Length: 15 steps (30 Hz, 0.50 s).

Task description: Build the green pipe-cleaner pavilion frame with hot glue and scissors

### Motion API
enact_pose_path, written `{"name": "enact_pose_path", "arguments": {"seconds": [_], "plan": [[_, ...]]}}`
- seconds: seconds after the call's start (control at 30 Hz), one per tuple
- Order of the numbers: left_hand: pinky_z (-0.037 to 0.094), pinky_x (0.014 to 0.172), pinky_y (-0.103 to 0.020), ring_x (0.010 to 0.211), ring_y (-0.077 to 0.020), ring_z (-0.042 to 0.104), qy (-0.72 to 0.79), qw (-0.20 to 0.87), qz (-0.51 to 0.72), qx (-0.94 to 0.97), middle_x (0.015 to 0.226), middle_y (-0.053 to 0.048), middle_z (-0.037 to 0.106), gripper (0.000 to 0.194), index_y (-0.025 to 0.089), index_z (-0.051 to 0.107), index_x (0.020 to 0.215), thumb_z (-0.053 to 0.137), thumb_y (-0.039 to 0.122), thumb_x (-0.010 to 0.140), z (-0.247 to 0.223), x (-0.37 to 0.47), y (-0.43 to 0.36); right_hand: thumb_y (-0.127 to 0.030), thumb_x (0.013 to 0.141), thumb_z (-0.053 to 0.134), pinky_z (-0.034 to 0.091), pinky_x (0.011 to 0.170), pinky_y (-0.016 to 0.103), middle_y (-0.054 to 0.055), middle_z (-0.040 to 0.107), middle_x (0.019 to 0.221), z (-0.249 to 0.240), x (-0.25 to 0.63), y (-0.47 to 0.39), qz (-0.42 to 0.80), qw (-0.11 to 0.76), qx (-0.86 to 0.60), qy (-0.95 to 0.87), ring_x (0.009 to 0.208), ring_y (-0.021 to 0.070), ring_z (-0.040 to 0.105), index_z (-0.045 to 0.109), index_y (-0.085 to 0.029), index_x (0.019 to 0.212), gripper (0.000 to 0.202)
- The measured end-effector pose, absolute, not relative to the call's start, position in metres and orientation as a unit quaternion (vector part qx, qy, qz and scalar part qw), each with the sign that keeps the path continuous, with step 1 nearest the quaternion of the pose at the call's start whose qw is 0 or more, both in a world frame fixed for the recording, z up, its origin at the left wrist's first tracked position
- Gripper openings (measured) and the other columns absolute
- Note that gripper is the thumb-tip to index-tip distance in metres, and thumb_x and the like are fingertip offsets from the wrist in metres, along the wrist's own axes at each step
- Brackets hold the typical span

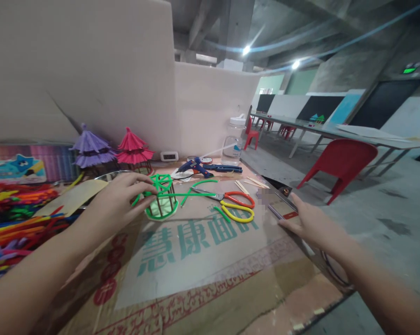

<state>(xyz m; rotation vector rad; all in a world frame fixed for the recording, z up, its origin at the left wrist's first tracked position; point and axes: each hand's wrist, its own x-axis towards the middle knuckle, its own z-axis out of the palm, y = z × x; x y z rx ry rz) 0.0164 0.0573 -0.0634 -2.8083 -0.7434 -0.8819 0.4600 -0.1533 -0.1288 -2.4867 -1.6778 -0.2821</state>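
Hands well apart, left hand [121,197] touching the green frame [161,207], can't tell if it's pinching. Right hand [312,220] grips the phone [281,209] by its edge

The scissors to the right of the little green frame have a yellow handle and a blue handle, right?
Not blue: the head view shows an orange handle. The scissors are right of the green frame, and do have a yellow handle.
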Motion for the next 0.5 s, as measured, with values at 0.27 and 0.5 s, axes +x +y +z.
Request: {"name": "enact_pose_path", "arguments": {"seconds": [0.27, 0.5], "plan": [[0.048, 0.092, -0.043, 0.102, -0.0252, 0.06, -0.254, 0.054, -0.292, -0.92, 0.107, -0.009, 0.067, 0.03, 0.021, 0.07, 0.09, 0.053, 0.045, 0.092, -0.066, 0.017, 0.057, -0.037, 0.095, 0.053, 0.047, 0.1, 0.045, 0.012, 0.062, 0.128, -0.067, 0.325, -0.11, -0.066, 0.286, -0.574, -0.764, 0.119, 0.0264, 0.057, 0.051, -0.02, 0.13, 0.039], [0.051, 0.089, -0.042, 0.101, -0.0249, 0.061, -0.238, 0.069, -0.301, -0.921, 0.108, -0.01, 0.068, 0.03, 0.022, 0.071, 0.107, 0.054, 0.042, 0.094, -0.07, 0.017, 0.055, -0.026, 0.094, 0.048, 0.047, 0.097, 0.041, 0.012, 0.064, 0.113, -0.082, 0.24, -0.006, -0.113, 0.428, -0.349, -0.826, 0.112, 0.0235, 0.057, 0.059, -0.02, 0.113, 0.022]]}}
